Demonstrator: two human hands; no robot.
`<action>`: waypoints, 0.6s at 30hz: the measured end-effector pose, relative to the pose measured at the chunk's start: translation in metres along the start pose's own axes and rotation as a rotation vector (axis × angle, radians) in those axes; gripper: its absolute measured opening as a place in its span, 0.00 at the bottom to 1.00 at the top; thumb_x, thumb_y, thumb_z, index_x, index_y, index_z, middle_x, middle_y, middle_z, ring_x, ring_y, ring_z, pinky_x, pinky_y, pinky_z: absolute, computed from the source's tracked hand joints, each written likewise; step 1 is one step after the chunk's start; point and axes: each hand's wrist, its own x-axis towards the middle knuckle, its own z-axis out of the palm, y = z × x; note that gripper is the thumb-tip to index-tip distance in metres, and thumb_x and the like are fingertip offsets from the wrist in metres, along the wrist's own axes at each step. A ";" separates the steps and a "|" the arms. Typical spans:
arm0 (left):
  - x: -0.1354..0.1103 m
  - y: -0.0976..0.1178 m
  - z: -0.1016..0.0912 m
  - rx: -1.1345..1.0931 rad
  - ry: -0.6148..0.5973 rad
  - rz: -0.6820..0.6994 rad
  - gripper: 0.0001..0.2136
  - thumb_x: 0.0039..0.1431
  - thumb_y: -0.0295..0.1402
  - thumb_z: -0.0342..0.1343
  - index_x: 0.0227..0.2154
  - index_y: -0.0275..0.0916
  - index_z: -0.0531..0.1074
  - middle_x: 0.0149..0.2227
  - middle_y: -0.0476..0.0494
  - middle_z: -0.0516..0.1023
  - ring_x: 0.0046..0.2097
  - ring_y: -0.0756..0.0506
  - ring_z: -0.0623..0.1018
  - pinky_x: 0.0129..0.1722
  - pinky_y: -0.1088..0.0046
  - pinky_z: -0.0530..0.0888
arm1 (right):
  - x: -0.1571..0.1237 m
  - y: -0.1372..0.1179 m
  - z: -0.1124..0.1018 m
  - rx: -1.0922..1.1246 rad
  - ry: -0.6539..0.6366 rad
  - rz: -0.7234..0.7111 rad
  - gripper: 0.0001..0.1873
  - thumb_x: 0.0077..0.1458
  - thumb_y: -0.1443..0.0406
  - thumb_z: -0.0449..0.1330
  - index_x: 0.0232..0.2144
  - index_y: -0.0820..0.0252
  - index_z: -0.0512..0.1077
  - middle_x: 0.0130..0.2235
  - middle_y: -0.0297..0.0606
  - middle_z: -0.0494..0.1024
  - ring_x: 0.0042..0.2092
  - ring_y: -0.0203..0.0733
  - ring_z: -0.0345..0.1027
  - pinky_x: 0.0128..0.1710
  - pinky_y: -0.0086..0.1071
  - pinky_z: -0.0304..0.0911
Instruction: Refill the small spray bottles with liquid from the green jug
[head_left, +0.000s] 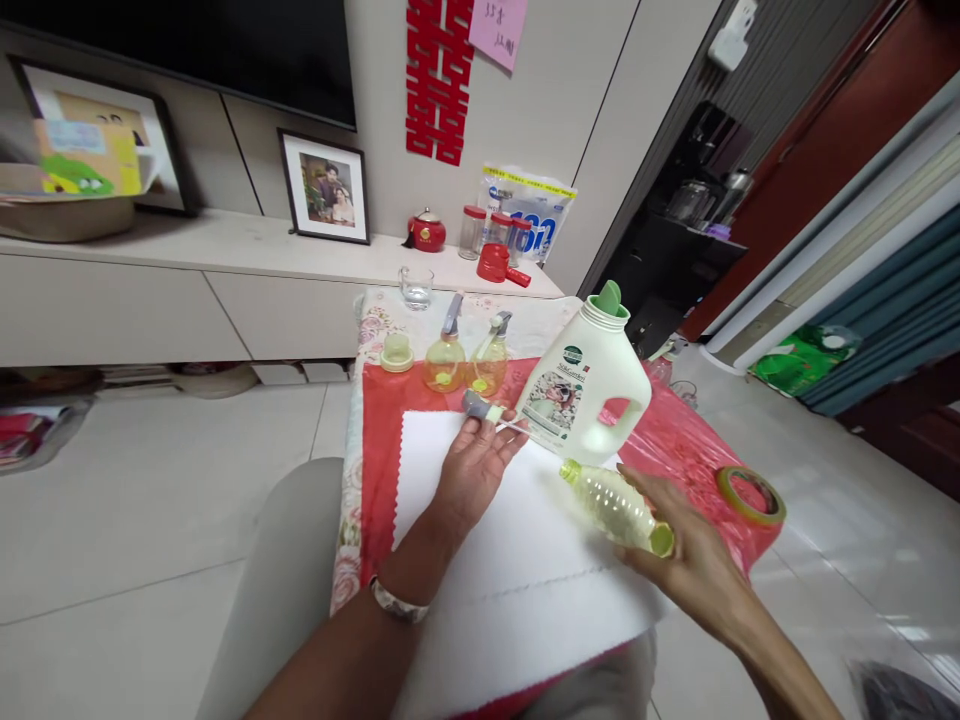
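My left hand [472, 465] is closed on a grey spray-pump head [480, 407] with a thin tube sticking out to the right, held above the white cloth [517, 560]. My right hand [679, 545] grips a small clear yellow-green bottle [615, 505] lying on its side, its open neck pointing toward the big white detergent jug [589, 385]. That jug stands upright with a green cap just behind both hands.
Two yellow spray bottles [465, 360] and a small lidded pot [397, 352] stand on the red-covered table [382, 440]. A tape roll [750, 493] lies at its right edge. A glass [416, 287], red teapot and jars sit on the sideboard [187, 250] behind.
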 end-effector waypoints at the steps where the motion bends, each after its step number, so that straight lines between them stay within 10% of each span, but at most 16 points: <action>1: -0.001 -0.001 0.001 0.023 -0.021 -0.013 0.09 0.58 0.28 0.63 0.41 0.39 0.71 0.43 0.44 0.79 0.45 0.44 0.80 0.59 0.54 0.70 | 0.001 -0.001 0.004 0.026 0.003 0.003 0.39 0.50 0.53 0.62 0.63 0.50 0.63 0.61 0.39 0.67 0.61 0.53 0.62 0.59 0.51 0.63; 18: -0.006 -0.015 0.002 0.130 -0.247 -0.092 0.15 0.54 0.34 0.68 0.42 0.37 0.75 0.43 0.40 0.80 0.55 0.38 0.77 0.60 0.56 0.65 | 0.011 -0.019 0.054 0.264 0.200 -0.150 0.36 0.55 0.51 0.65 0.64 0.50 0.64 0.57 0.42 0.65 0.59 0.47 0.62 0.53 0.39 0.69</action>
